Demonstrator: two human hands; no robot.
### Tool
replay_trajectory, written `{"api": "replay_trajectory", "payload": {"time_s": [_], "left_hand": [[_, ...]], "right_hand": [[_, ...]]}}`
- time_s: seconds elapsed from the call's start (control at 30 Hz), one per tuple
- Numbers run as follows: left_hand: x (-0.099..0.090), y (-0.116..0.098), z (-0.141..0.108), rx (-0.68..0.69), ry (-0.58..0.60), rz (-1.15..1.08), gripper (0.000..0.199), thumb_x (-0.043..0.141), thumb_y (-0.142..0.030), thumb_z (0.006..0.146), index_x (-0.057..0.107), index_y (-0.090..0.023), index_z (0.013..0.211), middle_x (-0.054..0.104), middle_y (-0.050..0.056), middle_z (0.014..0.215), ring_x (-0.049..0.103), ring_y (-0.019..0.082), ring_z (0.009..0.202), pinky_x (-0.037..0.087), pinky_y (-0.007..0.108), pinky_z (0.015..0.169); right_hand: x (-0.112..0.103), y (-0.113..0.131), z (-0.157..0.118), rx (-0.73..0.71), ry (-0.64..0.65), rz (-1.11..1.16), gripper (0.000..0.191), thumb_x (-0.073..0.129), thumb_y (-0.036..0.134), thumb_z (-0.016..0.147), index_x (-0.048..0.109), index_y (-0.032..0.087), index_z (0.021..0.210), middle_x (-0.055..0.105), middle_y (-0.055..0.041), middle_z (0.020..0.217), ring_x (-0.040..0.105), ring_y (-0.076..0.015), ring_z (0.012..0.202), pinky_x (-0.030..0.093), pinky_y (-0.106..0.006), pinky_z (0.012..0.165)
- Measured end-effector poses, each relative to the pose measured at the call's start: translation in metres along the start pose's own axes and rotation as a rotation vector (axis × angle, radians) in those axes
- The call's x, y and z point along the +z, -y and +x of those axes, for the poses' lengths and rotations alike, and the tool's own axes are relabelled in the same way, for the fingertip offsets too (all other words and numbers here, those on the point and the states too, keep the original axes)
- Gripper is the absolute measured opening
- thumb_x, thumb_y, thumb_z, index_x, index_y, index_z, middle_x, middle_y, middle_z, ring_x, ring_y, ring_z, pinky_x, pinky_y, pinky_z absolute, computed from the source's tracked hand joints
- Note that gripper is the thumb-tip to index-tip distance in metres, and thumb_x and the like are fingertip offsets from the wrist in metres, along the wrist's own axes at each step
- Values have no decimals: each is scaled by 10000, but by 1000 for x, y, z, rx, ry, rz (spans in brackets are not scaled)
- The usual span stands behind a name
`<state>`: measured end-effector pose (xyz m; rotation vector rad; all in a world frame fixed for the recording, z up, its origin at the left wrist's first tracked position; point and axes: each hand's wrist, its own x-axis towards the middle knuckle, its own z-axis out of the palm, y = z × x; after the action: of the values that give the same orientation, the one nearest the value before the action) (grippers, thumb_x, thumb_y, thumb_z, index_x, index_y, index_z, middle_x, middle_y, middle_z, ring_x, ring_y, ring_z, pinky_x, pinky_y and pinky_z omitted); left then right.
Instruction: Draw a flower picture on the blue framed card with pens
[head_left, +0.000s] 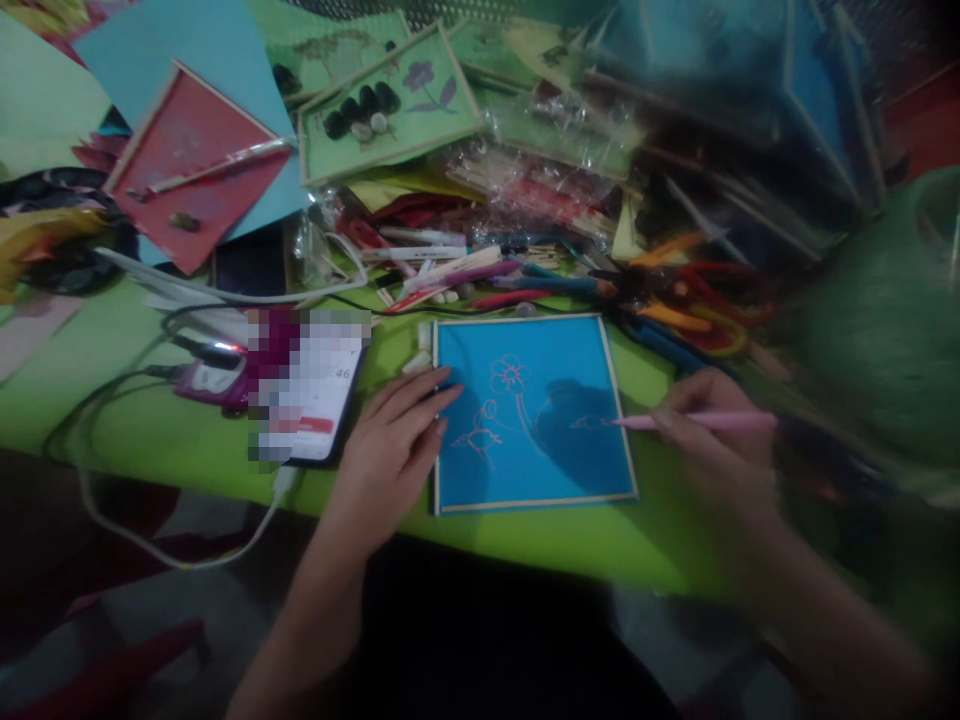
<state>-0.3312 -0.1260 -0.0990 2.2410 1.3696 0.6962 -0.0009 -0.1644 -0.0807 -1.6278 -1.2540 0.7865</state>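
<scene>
A square blue card (555,350) with a pale stick frame lies on the green table (525,550). Thin reddish lines on it form a flower with a stem and small bird-like shapes at left and right. My right hand (716,445) is closed around a pink pen (720,421), whose tip is at the card's right edge, by the right-hand shape. Flat beside the card's left edge, my left hand (397,440) rests with its fingers extended and fingertips over the frame. Small white pieces (418,360) lie just above those fingers.
A phone (322,400) and a purple device (217,380) with cables are at left. Behind the card are pens (495,275), orange-handled scissors (682,310) and plastic wrappers. Farther back lie a red framed card (202,200) and a green one (427,130) with stones. A green rounded object (885,320) stands right.
</scene>
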Motion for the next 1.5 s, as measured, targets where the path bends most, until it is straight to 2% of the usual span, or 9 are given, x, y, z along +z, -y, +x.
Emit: {"api": "replay_trajectory", "payload": {"time_s": [0.4, 0.53, 0.63, 0.9, 1.3, 1.4, 1.5], "left_hand": [[1, 0, 0, 7, -6, 1, 362, 467, -255, 1090, 689, -259, 1376, 643, 59, 1519, 553, 274, 1456, 422, 568, 1254], [1, 0, 0, 6, -3, 1, 366, 468, -252, 1088, 686, -267, 1382, 646, 53, 1515, 555, 275, 1454, 421, 571, 1254], [1, 0, 0, 11, -5, 4, 363, 472, -246, 1089, 683, -253, 1385, 644, 57, 1517, 549, 271, 1458, 422, 563, 1255], [0, 0, 1, 11, -11, 1, 363, 475, -235, 1087, 683, -256, 1384, 644, 57, 1517, 557, 268, 1453, 427, 558, 1252], [0, -1, 0, -13, -10, -13, 370, 476, -243, 1084, 688, -286, 1384, 639, 42, 1525, 553, 279, 1454, 427, 575, 1248], [1, 0, 0, -9, -5, -8, 368, 479, -245, 1084, 689, -279, 1383, 641, 44, 1522, 547, 278, 1460, 428, 565, 1250], [1, 0, 0, -2, -8, -7, 368, 479, -236, 1081, 690, -265, 1382, 642, 50, 1520, 547, 280, 1459, 425, 558, 1254]], "right_hand": [[4, 6, 1, -49, -9, -124, 181, 755, 277, 835, 617, 261, 720, 522, 48, 634, 457, -155, 581, 345, -310, 541], [4, 5, -1, -40, -47, -96, 183, 766, 304, 831, 618, 263, 731, 515, 48, 632, 440, -158, 574, 325, -304, 523], [5, 5, 0, -30, -10, -101, 198, 774, 330, 834, 625, 259, 724, 519, 47, 627, 433, -155, 568, 322, -305, 524], [1, 0, 2, -37, 20, -85, 188, 776, 317, 840, 632, 259, 734, 563, 37, 648, 498, -167, 605, 360, -321, 545], [2, 4, 0, -20, -17, -120, 188, 758, 263, 836, 612, 247, 719, 527, 51, 633, 465, -149, 593, 352, -310, 556], [1, 4, -1, -18, -41, -95, 200, 769, 289, 846, 613, 241, 730, 528, 45, 645, 474, -152, 611, 354, -308, 563], [0, 5, 0, 22, -7, -66, 225, 785, 322, 845, 614, 240, 723, 524, 41, 627, 465, -149, 581, 346, -310, 547]]}}
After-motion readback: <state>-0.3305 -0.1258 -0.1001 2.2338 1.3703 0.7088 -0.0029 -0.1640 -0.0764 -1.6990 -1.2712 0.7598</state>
